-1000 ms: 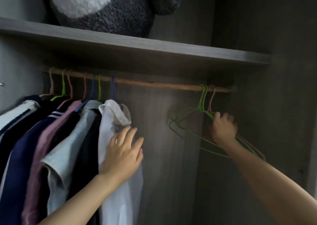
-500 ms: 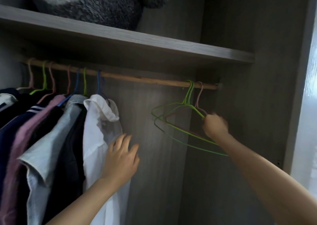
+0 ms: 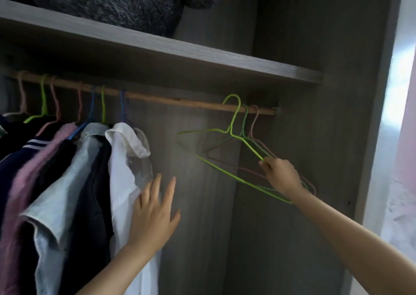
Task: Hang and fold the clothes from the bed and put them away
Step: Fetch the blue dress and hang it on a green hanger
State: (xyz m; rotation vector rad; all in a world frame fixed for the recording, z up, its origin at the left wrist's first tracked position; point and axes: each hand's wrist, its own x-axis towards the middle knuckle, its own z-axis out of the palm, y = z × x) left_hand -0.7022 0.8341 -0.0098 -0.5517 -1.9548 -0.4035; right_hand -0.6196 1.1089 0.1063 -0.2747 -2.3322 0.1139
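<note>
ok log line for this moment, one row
right hand pinching bright green hanger, hook lifted off rod | left hand open against white shirt | two empty hangers on rod

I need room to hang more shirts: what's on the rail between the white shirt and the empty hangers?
Nothing: in the head view the wooden rail is bare between the white shirt and the empty hangers.

Wardrobe: shelf above, plush toy on it. Rail under the shelf. Clothes hang at the rail's left; bare hangers at its right end. Left hand beside the rightmost shirt; right hand on the hangers.
</note>
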